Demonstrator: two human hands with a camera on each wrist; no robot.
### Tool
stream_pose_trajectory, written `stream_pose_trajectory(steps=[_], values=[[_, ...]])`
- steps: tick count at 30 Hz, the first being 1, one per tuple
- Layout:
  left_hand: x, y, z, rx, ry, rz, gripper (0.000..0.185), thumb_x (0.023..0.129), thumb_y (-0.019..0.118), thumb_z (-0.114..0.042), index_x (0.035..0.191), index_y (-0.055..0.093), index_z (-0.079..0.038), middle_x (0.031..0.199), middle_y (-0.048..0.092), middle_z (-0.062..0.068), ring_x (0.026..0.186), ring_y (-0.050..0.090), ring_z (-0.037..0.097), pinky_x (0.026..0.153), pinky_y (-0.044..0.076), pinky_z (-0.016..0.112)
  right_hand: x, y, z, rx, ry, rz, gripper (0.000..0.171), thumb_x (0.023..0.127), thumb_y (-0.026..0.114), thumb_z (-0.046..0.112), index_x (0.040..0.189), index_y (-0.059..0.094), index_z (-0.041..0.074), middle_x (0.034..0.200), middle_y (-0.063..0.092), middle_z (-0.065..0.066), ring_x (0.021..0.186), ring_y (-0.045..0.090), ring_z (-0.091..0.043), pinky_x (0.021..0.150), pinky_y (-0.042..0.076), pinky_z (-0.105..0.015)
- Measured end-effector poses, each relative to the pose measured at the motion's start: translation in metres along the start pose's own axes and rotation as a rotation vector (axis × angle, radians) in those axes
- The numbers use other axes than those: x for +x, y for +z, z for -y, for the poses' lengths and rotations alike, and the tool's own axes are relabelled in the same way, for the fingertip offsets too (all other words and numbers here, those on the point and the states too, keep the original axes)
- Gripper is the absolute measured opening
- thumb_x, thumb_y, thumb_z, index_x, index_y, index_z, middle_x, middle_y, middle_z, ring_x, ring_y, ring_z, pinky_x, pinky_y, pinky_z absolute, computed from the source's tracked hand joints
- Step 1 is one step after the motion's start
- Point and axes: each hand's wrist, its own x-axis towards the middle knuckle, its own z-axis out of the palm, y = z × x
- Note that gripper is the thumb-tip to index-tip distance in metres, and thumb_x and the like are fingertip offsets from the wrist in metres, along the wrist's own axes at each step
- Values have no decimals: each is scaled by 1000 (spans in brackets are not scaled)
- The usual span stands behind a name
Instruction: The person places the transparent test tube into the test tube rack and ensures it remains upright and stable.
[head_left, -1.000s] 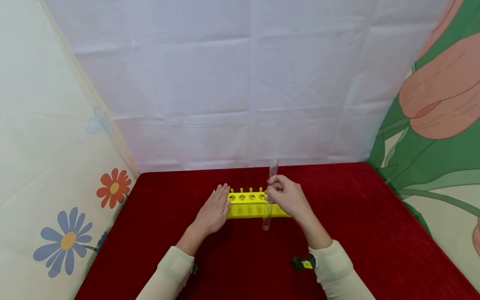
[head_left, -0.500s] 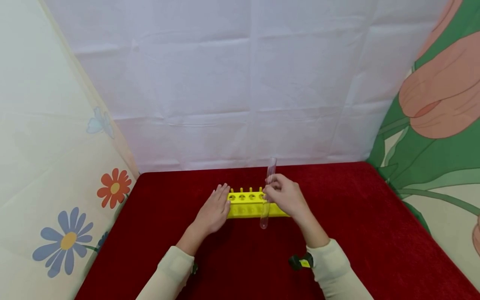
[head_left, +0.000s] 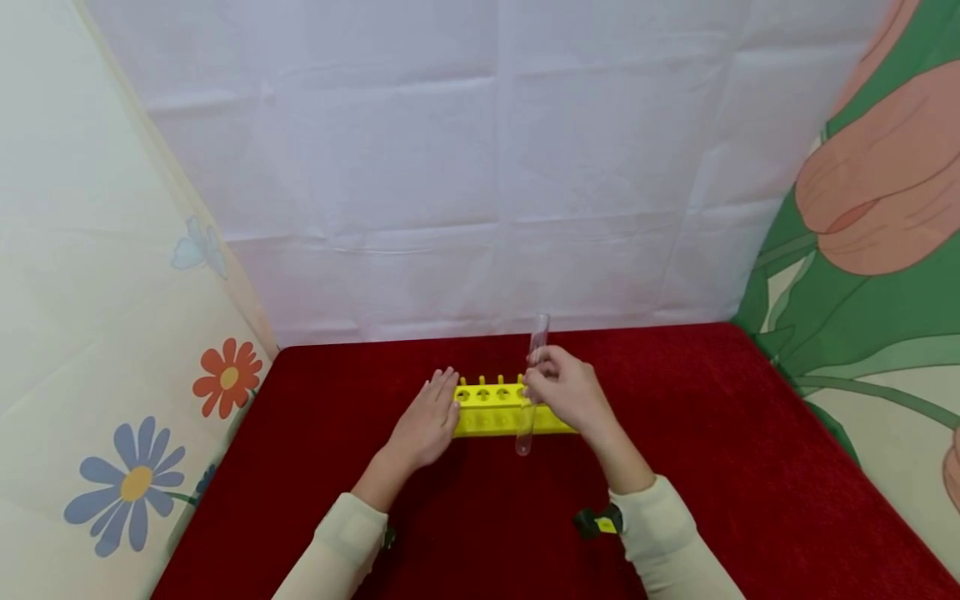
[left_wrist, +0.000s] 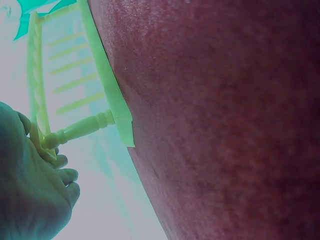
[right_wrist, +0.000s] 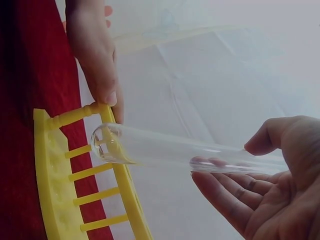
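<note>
A yellow test tube rack stands with its row of round holes facing up. My left hand holds its left end; in the right wrist view the thumb lies against the top plate's corner, other fingers behind. My right hand pinches a clear test tube between thumb and fingers, slightly tilted, with its rounded end down. In the head view that end overlaps the rack's front; whether they touch I cannot tell. The right hand hides the rack's right holes. The left wrist view shows the rack's end post beside the left fingers.
Dark red cloth covers the table. A creased white sheet hangs behind it. Flower-printed panels stand at the left and right. Several yellow pegs rise along the rack's back edge.
My right hand has shifted slightly left along the rack, carrying the test tube with it. The left hand and the rack hold their place.
</note>
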Motion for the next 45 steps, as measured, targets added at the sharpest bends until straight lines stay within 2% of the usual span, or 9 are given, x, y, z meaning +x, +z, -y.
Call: stream_pose_trajectory(steps=[5, 13, 20, 25, 28, 37, 42, 45], values=[[0, 0, -1, -4, -14, 5, 54, 111, 33, -25, 159, 27, -1, 166, 26, 12, 155, 17, 29, 126, 19, 43, 0, 0, 1, -4, -8, 1, 23, 98, 61, 14, 116, 59, 0, 100, 74, -15, 80, 72, -21, 71, 62, -32], [-1, -1, -2, -1, -15, 23, 56, 111, 28, -29, 160, 24, -2, 166, 25, 13, 155, 17, 30, 126, 18, 43, 1, 1, 2, -7, -9, -3, 22, 97, 61, 12, 115, 60, 0, 98, 75, -14, 78, 71, -19, 71, 62, -31], [-1, 0, -2, -11, -21, 21, 55, 111, 31, -26, 160, 25, -3, 166, 25, 13, 156, 17, 28, 126, 18, 43, 2, 3, 4, 6, -10, -8, 21, 97, 61, 11, 115, 60, 0, 100, 75, -16, 79, 71, -19, 71, 61, -30], [-1, 0, -3, -8, -24, 22, 55, 111, 31, -26, 160, 24, -3, 167, 25, 13, 156, 17, 28, 126, 18, 43, 3, 4, 5, 15, -9, -4, 21, 97, 60, 11, 115, 60, 0, 102, 74, -19, 81, 72, -20, 74, 62, -35], [-1, 0, -3, -16, -19, 14, 54, 111, 33, -25, 160, 26, -2, 166, 25, 12, 155, 18, 29, 126, 19, 44, 4, 4, 6, 8, -9, -1, 22, 97, 60, 12, 116, 60, 0, 102, 74, -17, 82, 73, -19, 77, 63, -37], [1, 1, -2, -15, -25, -1, 54, 111, 34, -25, 159, 27, -2, 167, 25, 11, 155, 19, 28, 126, 19, 42, 7, 5, 10, 2, -8, 10, 22, 97, 59, 13, 116, 60, 1, 101, 75, -14, 89, 75, -29, 77, 62, -34], [0, -1, -2, -14, -13, -11, 54, 110, 35, -24, 158, 29, 0, 165, 28, 14, 154, 21, 31, 126, 20, 44, 8, 6, 12, 0, -14, 11, 22, 97, 60, 13, 116, 60, 2, 100, 74, -14, 85, 75, -23, 77, 63, -36], [0, -1, -3, -10, -24, -1, 54, 111, 34, -25, 159, 27, -2, 166, 26, 12, 155, 19, 28, 126, 19, 43, 8, 6, 13, 1, -18, 11, 21, 97, 60, 14, 116, 60, 2, 100, 74, -14, 86, 75, -25, 77, 63, -37]])
